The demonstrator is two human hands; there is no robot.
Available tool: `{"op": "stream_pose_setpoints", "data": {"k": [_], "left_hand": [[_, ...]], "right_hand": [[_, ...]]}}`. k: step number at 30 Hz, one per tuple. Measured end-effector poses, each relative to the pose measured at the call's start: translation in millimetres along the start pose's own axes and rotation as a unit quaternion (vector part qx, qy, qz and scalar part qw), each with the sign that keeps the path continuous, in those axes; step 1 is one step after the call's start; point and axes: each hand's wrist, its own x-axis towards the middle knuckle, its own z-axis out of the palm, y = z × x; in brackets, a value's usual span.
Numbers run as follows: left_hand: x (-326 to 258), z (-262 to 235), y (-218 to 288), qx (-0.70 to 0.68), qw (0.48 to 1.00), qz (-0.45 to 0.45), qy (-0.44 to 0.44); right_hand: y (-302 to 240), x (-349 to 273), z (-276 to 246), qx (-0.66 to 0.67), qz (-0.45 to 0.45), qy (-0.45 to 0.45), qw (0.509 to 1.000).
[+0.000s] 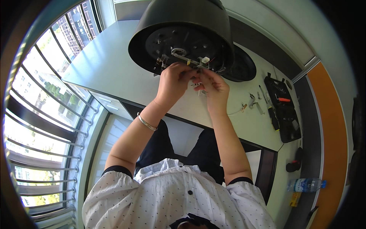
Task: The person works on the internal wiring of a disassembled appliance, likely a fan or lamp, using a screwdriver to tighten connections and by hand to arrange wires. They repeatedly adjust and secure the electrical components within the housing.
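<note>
A large black round appliance point(183, 26) lies on its side on the white table point(106, 72), its open underside facing me with wires and a metal bracket point(187, 59) showing. My left hand point(172, 82) pinches a small part at the lower rim of that underside. My right hand point(213, 87) sits right beside it, fingers closed around small white wired parts point(198, 86) hanging from the appliance. Both hands touch each other at the fingertips. A silver bangle point(146, 123) is on my left wrist.
A black round lid point(244, 68) lies behind the appliance on the right. A black tool case point(284, 108) with screwdriver bits, loose screws and small metal parts point(253, 102) lie at the table's right end. A water bottle point(307, 184) lies on the floor; windows are to the left.
</note>
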Motion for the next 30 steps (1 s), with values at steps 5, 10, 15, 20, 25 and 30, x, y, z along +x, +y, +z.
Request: {"op": "stream_pose_setpoints", "data": {"k": [5,10,15,20,25,30], "left_hand": [[5.0,-3.3,11.0,-0.156,0.972,-0.167,-0.05],[11.3,-7.6,23.1,-0.209,0.955,-0.199,-0.072],[19.4,-4.1,22.6,-0.191,0.965,-0.166,-0.062],[21.3,2.3,22.8,-0.132,0.975,-0.174,-0.036],[20.6,8.4,22.7,-0.007,0.995,-0.089,0.036],[23.9,17.1,16.6,0.03,0.993,-0.084,0.075]], "right_hand": [[-3.4,-6.5,8.8,-0.121,-0.037,0.042,0.991],[-17.2,-6.5,10.4,-0.139,0.027,0.04,0.989],[-15.2,-0.2,2.0,-0.07,0.014,0.021,0.997],[-5.9,8.6,-11.4,-0.191,-0.086,0.03,0.977],[-14.1,20.1,-14.2,-0.438,-0.294,0.077,0.846],[-13.3,26.9,-12.5,-0.501,-0.366,0.097,0.778]]}}
